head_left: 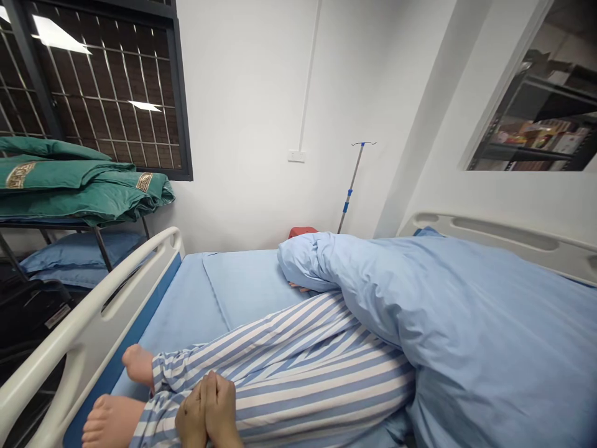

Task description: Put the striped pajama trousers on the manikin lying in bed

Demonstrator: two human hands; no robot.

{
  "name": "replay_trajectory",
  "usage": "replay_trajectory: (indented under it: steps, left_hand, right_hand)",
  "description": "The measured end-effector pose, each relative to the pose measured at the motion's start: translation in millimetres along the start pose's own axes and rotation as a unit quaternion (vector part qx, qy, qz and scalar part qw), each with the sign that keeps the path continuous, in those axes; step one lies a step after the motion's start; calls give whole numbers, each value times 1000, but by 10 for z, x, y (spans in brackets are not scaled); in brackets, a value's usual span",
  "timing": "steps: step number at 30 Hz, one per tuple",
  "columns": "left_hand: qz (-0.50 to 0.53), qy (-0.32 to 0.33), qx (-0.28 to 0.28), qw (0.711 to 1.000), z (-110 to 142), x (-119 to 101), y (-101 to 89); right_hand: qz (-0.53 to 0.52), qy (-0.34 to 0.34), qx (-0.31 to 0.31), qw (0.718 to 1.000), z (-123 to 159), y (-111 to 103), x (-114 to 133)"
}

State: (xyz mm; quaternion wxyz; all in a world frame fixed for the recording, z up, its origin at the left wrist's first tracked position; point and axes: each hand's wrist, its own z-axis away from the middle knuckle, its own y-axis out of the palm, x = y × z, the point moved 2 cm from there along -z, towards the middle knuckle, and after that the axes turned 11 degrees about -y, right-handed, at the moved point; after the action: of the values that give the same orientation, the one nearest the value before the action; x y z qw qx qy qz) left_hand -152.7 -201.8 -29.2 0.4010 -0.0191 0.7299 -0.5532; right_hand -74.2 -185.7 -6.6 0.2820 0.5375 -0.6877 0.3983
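Fingers [219, 398] of the left hand [190, 422] and right hand [221, 412] lie pressed together on the striped pajama trousers [298, 379] of a figure on the hospital bed [180, 317], its light-blue quilt [466, 311] bunched higher up, seemingly leaving the lower legs and bare feet [112, 423] uncovered within reach.

- Two hands [219, 407]
- Two bare feet [138, 364]
- One pair of blue-and-white striped pyjama trousers [298, 367]
- One light blue duvet [471, 311]
- One hospital bed [186, 305] with a blue sheet
- One white bed side rail [88, 323]
- One white bed end panel [489, 239]
- One IV pole [352, 186]
- One wall switch plate [296, 155]
- One window with a metal grille [97, 87]
- One stack of three folded green quilts [79, 186]
- One blue pillow [79, 261]
- One red object [302, 232], mostly hidden behind the duvet
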Motion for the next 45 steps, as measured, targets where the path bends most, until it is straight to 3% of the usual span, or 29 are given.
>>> replay_trajectory:
  steps: [6, 11, 14, 22, 27, 32, 35, 38, 42, 45]
  left_hand:
    - [-24, -22, 10, 999, 78, -83, -56]
    - [-108, -5, 48, 993, 191, -274, -143]
    - [-129, -6, 50, 990, 214, -312, -168]
    - [-82, 29, 13, 996, 121, -78, 7]
    - [-91, 14, 5, 996, 132, -74, 39]
    - [-85, 5, 40, 996, 67, -64, 61]
    - [-26, 3, 65, 998, -31, -126, 19]
    - [125, -7, 61, 990, -94, -323, -147]
    - [321, -61, 52, 944, -37, -686, -426]
    - [395, -85, 47, 913, 45, -792, -458]
  right_hand:
    - [72, 9, 53, 996, -143, -107, 79]
    - [74, -58, 97, 991, -451, -459, 477]
    - [50, -74, 103, 991, -500, -558, 606]
    - [102, -65, 88, 989, -7, -307, 129]
    - [101, -36, 107, 988, -31, -298, 74]
    - [114, -35, 82, 990, -51, -283, 63]
    - [95, -41, 60, 993, -55, -272, 45]
    - [78, -36, 55, 995, -59, -271, 17]
    - [33, -27, 48, 998, -58, -279, -17]
    - [-6, -1, 30, 1000, -60, -292, -31]
